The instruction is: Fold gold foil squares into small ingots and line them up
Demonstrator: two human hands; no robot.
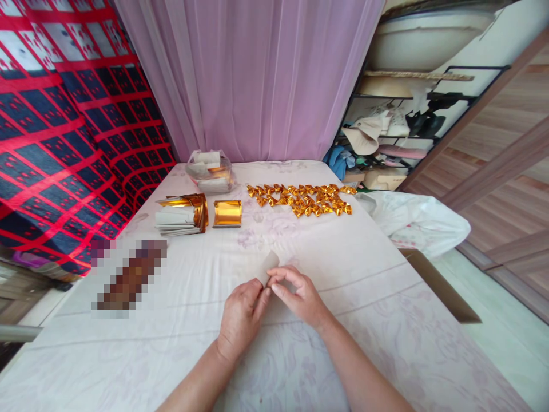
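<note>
**One slip in hand, a pile folded, a stack untouched**

Closest to the camera, both hands meet over the white flowered cloth that covers the bench (386, 343). The left hand (241, 316) and the right hand (298, 294) are each closed in a pinch on the same small paper slip (267, 266), thumbs and fingertips gripping its lower end. The slip stands up between them, tilted away, clear of the cloth. Its visible face is pale and matt, greyish-white, with a rounded upper corner; no gold shows on this side, and I cannot tell whether a fold has been made in it yet.

Farther out on the left lies a stack of slips (179, 220), white faces up and gold foil curling at its right end. Just beside it sits a single gold foil piece (227, 213), flat and shiny. To the right, well apart from the hands, a spread of small folded gold shapes (305, 198) lies in rough rows.

Judging from that, the work looks partway through: many pieces are finished, one is in hand, and a thick stack remains.

Behind the stack stands a clear plastic container (211, 171) with more paper in it. At the bench's right edge lies a white plastic bag (422, 223). Beyond hangs a pink curtain (253, 74).
</note>
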